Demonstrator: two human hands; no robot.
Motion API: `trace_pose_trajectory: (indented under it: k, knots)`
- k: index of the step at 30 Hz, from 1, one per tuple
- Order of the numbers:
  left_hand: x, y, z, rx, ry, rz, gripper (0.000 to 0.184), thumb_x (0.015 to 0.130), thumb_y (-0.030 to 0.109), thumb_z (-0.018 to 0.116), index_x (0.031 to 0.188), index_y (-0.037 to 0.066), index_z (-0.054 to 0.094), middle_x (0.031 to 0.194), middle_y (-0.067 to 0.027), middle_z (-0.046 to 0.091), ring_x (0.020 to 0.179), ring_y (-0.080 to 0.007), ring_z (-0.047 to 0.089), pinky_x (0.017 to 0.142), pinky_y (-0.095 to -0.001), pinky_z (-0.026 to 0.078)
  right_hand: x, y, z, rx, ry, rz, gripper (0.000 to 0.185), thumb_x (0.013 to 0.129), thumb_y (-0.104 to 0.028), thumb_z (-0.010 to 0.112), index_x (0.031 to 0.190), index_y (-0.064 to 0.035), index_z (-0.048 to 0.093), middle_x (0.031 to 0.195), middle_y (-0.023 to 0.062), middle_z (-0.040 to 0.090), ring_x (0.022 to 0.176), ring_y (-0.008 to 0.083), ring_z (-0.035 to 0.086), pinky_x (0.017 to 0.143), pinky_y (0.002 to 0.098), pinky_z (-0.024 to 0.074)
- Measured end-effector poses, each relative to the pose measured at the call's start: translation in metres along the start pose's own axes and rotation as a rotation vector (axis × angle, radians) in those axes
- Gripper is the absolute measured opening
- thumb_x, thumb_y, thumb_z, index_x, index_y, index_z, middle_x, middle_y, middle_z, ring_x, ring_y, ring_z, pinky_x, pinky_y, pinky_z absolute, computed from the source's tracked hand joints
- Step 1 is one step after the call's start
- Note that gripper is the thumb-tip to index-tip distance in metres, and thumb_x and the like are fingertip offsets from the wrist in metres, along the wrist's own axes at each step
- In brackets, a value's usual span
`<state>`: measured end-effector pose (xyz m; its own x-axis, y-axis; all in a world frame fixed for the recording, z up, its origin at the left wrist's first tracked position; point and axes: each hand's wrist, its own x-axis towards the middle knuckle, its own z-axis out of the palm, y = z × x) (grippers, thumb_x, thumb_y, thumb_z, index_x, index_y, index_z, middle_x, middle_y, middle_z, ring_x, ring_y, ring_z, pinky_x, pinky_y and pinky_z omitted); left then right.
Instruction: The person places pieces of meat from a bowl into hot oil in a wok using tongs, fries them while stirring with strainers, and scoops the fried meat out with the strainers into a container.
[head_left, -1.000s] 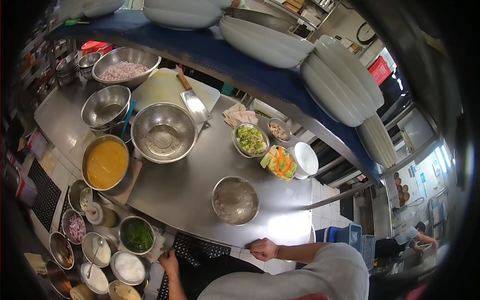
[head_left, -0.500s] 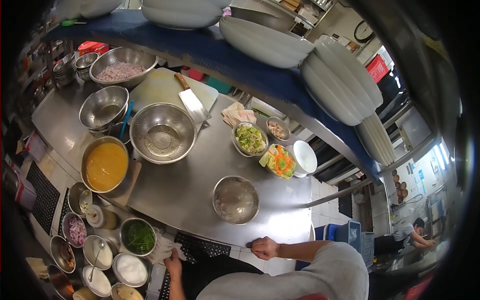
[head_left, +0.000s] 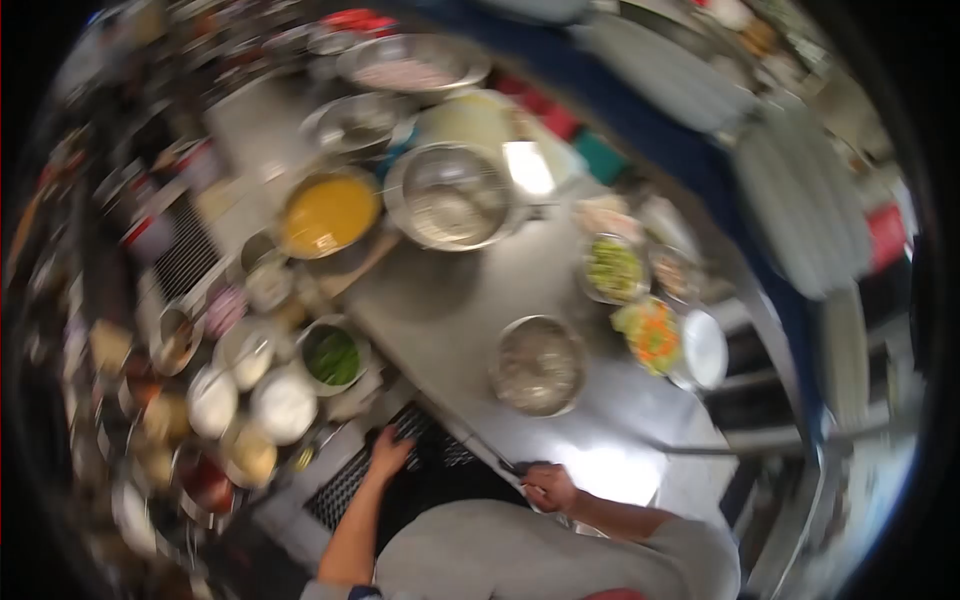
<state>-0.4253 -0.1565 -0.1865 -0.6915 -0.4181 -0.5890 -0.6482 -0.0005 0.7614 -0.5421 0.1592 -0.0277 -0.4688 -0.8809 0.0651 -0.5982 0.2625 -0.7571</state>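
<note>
My left hand [head_left: 390,455] hangs in front of the counter, above a black floor mat, and nothing shows in it. Its slightly blurred fingers look loose and apart. Near it are a crumpled white cloth [head_left: 352,398] and a steel bowl of chopped greens [head_left: 333,357]. At the counter's front edge my right hand [head_left: 548,487] is closed, with a small dark shape by its fingertips that I cannot make out. Beyond that hand, a steel bowl [head_left: 540,366] with cloudy, shiny contents stands on the steel counter [head_left: 440,340].
Further back are a perforated steel bowl [head_left: 452,195], a pot of orange-yellow liquid [head_left: 330,212] and a cleaver [head_left: 528,167] on a cutting board. Bowls of cut vegetables [head_left: 613,268] stand at right. Several seasoning containers [head_left: 284,405] crowd the left. A shelf of white plates [head_left: 800,200] overhangs the back.
The view has swung left and blurred, so the counter appears turned and further right. My left hand has come away from the white cloth. My right hand stays closed at the counter edge.
</note>
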Motion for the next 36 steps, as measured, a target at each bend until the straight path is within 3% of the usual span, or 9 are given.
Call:
trace_pose_trajectory:
  k: [2, 6, 13, 17, 22, 23, 29, 33, 36]
  knots:
    - [-0.028, 0.005, -0.005, 0.056, -0.11, 0.073, 0.051, 0.079, 0.032, 0.065, 0.119, 0.001, 0.056, 0.111, -0.0179, 0.063, 0.104, -0.0267, 0.061, 0.089, -0.0362, 0.047, -0.006, 0.012, 0.008, -0.005, 0.033, -0.029, 0.003, 0.077, -0.006, 0.058, 0.076, -0.0043, 0.061, 0.067, 0.0112, 0.056, 0.054, 0.0292, 0.054, 0.049, 0.0361, 0.0456]
    - [-0.079, -0.022, -0.004, 0.187, -0.024, 0.14, 0.042, 0.078, 0.029, 0.065, 0.11, 0.003, 0.061, 0.102, -0.016, 0.066, 0.097, -0.0297, 0.063, 0.086, -0.0378, 0.049, 0.006, 0.012, 0.015, 0.122, 0.054, -0.002, 0.009, 0.078, -0.002, 0.057, 0.07, -0.0007, 0.059, 0.059, 0.0128, 0.052, 0.05, 0.029, 0.051, 0.047, 0.0357, 0.0391]
    - [-0.138, -0.064, -0.024, 0.192, 0.191, 0.067, 0.035, 0.075, 0.026, 0.066, 0.101, 0.002, 0.063, 0.098, -0.0164, 0.066, 0.093, -0.0297, 0.063, 0.082, -0.0374, 0.05, 0.138, -0.1, 0.022, 0.305, -0.254, -0.232, 0.007, 0.081, -0.004, 0.061, 0.083, 0.0021, 0.062, 0.069, 0.0091, 0.058, 0.057, 0.0135, 0.053, 0.052, 0.0266, 0.0412]
    - [-0.169, -0.063, -0.043, 0.137, 0.234, 0.055, 0.037, 0.079, 0.025, 0.065, 0.107, 0.0, 0.059, 0.099, -0.0145, 0.065, 0.092, -0.0253, 0.063, 0.082, -0.034, 0.05, 0.193, -0.188, 0.058, 0.37, -0.427, -0.362, 0.012, 0.083, -0.005, 0.063, 0.093, 0.0022, 0.063, 0.07, 0.003, 0.056, 0.058, 0.0076, 0.051, 0.054, 0.022, 0.0414]
    - [-0.235, -0.069, -0.075, -0.104, 0.482, 0.172, 0.037, 0.078, 0.022, 0.064, 0.107, 0.001, 0.059, 0.101, -0.0145, 0.065, 0.09, -0.026, 0.063, 0.08, -0.0349, 0.049, 0.196, -0.268, 0.129, 0.567, -0.837, -0.375, 0.016, 0.085, -0.008, 0.063, 0.098, 0.0011, 0.063, 0.081, 0.0027, 0.062, 0.068, 0.0063, 0.054, 0.061, 0.021, 0.044]
    - [-0.25, -0.074, -0.081, -0.15, 0.515, 0.175, 0.037, 0.079, 0.022, 0.063, 0.108, 0.0, 0.059, 0.102, -0.0146, 0.065, 0.09, -0.0254, 0.063, 0.08, -0.0351, 0.049, 0.197, -0.271, 0.153, 0.505, -0.878, -0.46, 0.017, 0.086, -0.009, 0.063, 0.099, 0.0012, 0.063, 0.079, 0.0025, 0.062, 0.067, 0.006, 0.054, 0.06, 0.0206, 0.0438]
    - [-0.372, -0.126, -0.118, -0.197, 0.772, 0.132, 0.037, 0.083, 0.021, 0.06, 0.113, 0.001, 0.057, 0.107, -0.0151, 0.064, 0.095, -0.022, 0.063, 0.082, -0.0335, 0.049, 0.202, -0.328, 0.289, 0.576, -1.272, -0.29, 0.025, 0.091, -0.014, 0.056, 0.112, -0.0017, 0.057, 0.074, 0.0008, 0.06, 0.058, 0.0042, 0.05, 0.048, 0.019, 0.0404]
    - [-0.451, -0.167, -0.131, -0.415, 1.022, 0.076, 0.034, 0.084, 0.018, 0.06, 0.114, 0.0, 0.057, 0.105, -0.0138, 0.065, 0.09, -0.0192, 0.064, 0.079, -0.0315, 0.05, 0.233, -0.408, 0.355, 0.797, -1.139, -0.205, 0.033, 0.094, -0.029, 0.054, 0.116, -0.0046, 0.054, 0.077, 0.006, 0.062, 0.058, 0.0095, 0.055, 0.048, 0.0212, 0.044]
    - [-0.52, -0.176, -0.129, -0.431, 1.275, 0.015, 0.03, 0.088, 0.014, 0.058, 0.116, 0.003, 0.056, 0.1, -0.0102, 0.066, 0.089, -0.0161, 0.063, 0.081, -0.0298, 0.05, 0.3, -0.459, 0.436, 1.101, -1.191, -0.11, 0.055, 0.095, -0.043, 0.047, 0.125, 0.0025, 0.043, 0.096, 0.0151, 0.063, 0.079, 0.0202, 0.063, 0.059, 0.0283, 0.0492]
